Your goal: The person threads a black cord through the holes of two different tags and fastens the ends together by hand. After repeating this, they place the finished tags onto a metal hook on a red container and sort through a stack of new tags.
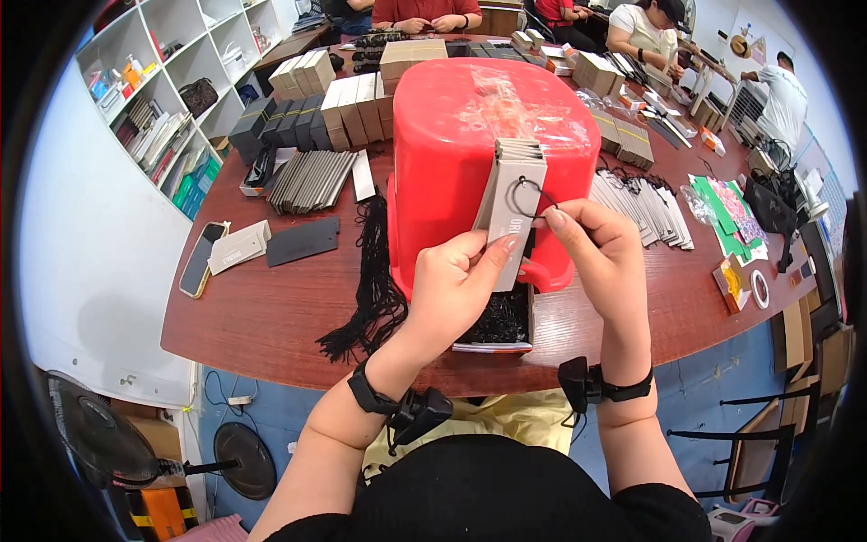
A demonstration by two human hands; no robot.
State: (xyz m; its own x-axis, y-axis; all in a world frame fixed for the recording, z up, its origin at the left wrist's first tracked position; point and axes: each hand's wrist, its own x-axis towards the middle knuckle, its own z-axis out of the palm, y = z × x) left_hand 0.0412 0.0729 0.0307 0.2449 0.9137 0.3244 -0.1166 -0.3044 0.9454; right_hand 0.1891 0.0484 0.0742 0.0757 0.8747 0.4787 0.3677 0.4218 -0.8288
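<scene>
My left hand (pixel 456 285) is closed around the lower part of a small stack of light grey hang tags (pixel 518 203), thumb on the front one. A thin black cord (pixel 539 186) loops through the hole near the top of the front tag. Its end is pinched between the thumb and fingers of my right hand (pixel 603 248), just right of the tags. Both hands are in front of a red plastic tub or stool (pixel 433 108) with clear tape on top. Below them sits an open box of small black pieces (pixel 504 321), partly hidden by the stool and my hands.
Black cords (pixel 372 280) hang in a bundle left of the stool. Tag stacks (pixel 312 181) stand behind, and fanned tags (pixel 646 208) lie at right. A phone (pixel 204 259) and a dark tag (pixel 303 242) lie at left. Several people sit or stand across the table (pixel 596 307).
</scene>
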